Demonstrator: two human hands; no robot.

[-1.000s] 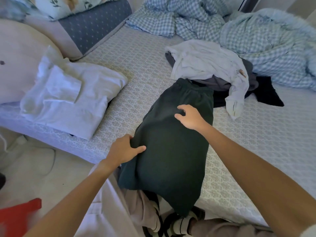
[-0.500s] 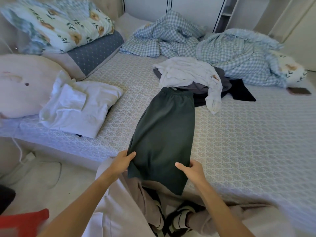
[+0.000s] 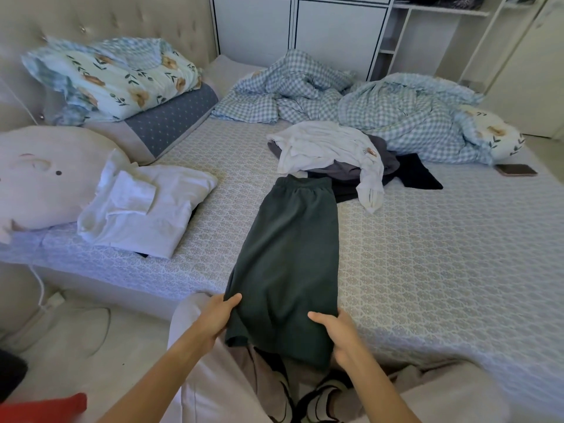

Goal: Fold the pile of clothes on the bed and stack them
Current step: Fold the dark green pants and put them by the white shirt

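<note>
Dark green shorts [image 3: 290, 257]; blue-white checked duvet [image 3: 406, 117]; white shirt [image 3: 146, 212].

White wardrobe [image 3: 305, 32] behind bed; beige tufted headboard [image 3: 122, 22].

A dark garment [image 3: 143, 255] lies mostly hidden beneath the folded white shirt [image 3: 146, 206].

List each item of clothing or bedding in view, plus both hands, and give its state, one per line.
Dark green fabric shorts: laid flat, hem overhanging the bed edge.
Left hand: gripping the shorts' left hem corner.
Right hand: gripping the right hem corner.
White folded garment: folded, set aside.
White crumpled shirt: unfolded, atop the pile.
Blue checked duvet: rumpled.
</note>
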